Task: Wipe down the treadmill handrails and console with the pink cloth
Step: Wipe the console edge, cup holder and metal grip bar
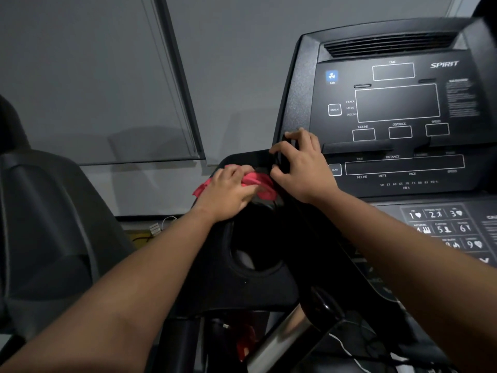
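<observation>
The black treadmill console (398, 103) fills the right half of the head view, with dark display windows and a number keypad (446, 227) below. My left hand (228, 189) grips the bunched pink cloth (262, 184) and presses it on the tray at the console's left side, above a round cup holder (252, 246). Just right of the cloth, my right hand (301, 165) curls its fingers round the console's left edge (285, 149). A shiny metal handrail bar (279, 337) runs diagonally at the bottom, between my forearms.
A second dark exercise machine (45, 224) stands on the left. Behind are a grey wall and a roller blind (94, 76). Cables and a yellow thing (150, 232) lie low by the wall. A white cord (360, 359) trails under the console.
</observation>
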`<state>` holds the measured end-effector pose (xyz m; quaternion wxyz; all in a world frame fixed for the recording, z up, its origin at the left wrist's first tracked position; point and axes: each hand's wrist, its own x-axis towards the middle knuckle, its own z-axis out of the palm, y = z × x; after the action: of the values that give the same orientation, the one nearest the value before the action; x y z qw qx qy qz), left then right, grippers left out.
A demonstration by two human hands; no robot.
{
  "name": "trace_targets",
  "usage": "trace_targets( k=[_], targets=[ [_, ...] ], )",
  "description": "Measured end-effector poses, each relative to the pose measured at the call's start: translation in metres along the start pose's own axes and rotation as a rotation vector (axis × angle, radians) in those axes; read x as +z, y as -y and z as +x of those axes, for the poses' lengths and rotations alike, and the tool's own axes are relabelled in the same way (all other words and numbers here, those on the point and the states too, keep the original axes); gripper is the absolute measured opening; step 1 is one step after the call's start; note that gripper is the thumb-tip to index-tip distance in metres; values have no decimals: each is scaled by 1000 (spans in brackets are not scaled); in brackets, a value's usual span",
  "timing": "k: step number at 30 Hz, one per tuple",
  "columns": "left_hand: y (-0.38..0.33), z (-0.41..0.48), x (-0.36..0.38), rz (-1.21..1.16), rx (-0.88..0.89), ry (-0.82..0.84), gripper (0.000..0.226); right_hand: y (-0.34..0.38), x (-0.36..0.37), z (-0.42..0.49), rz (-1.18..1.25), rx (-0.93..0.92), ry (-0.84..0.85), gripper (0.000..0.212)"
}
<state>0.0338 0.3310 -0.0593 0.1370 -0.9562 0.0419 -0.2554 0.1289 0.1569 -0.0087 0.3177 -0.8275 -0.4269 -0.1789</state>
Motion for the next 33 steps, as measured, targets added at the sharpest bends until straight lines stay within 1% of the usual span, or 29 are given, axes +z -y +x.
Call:
trace_targets(
  k=[4,9,12,16,18,26,28,29,31,33],
  targets=[
    [-2,-1,8,-3,-189,-105,28,0,0,0,1,3,2,33],
    [-9,1,5,-88,-570,-149,30,-1,0,-2,13,2,-7,32],
    [-13,-1,5,-141,-729,-155,34,-3,1,-2,18,-5,-22,31],
    [-15,-12,4,-245,-952,-113,38,-3,0,-2,25,-5,-8,32],
    [-14,-20,1,-296,-1029,-76,39,-3,-1,-2,29,-10,-14,31],
    [4,-39,-4,-332,-1301,190,47,0,0,-3,13,-15,-17,31],
    [12,-35,-2,-344,-1334,254,48,0,1,-3,4,-15,-14,30],
    [14,-31,-1,-347,-1324,256,48,0,1,-2,-2,-17,-16,30],
    [11,-22,0,-332,-1246,166,45,-1,1,-2,-2,-18,-18,30],
    [-1,-12,2,-282,-1100,4,43,-1,1,-1,0,-16,-20,30]
  ],
)
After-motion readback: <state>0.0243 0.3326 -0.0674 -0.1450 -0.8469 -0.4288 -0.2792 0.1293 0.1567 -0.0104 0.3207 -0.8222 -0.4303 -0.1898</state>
